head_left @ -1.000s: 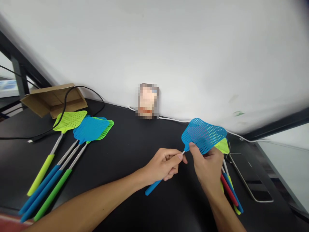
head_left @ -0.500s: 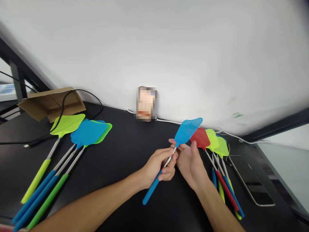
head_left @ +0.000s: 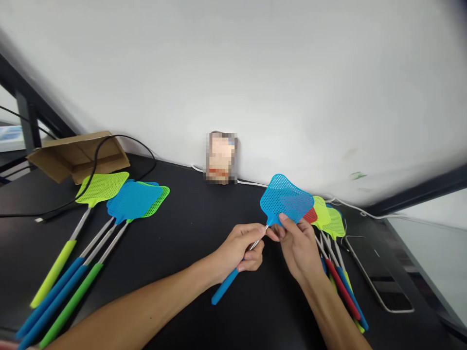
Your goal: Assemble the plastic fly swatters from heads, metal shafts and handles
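Observation:
A blue fly swatter [head_left: 286, 197] with a metal shaft is held tilted above the black table. My left hand [head_left: 242, 250] is wrapped round its shaft, just above the blue handle. At the lower edge of the mesh head, my right hand [head_left: 299, 243] pinches it with the thumb in front and the fingers partly hidden behind. Behind that head and beside my right hand lies a red fly swatter [head_left: 343, 289], its head partly covered. Yellow-green fly swatters [head_left: 333, 222] and blue-handled ones lie bunched with it.
On the left, a yellow-green swatter [head_left: 102, 188], blue swatters [head_left: 131, 201] and a green swatter [head_left: 71, 306] lie side by side. Behind them stands an open cardboard box [head_left: 82, 154] with a black cable [head_left: 95, 160]. A phone [head_left: 379, 272] lies far right; a blurred-out object [head_left: 221, 158] leans on the wall.
The swatter's head has turned to face me more squarely. My right hand has closed from an open palm onto the head's lower edge. My left hand keeps its grip.

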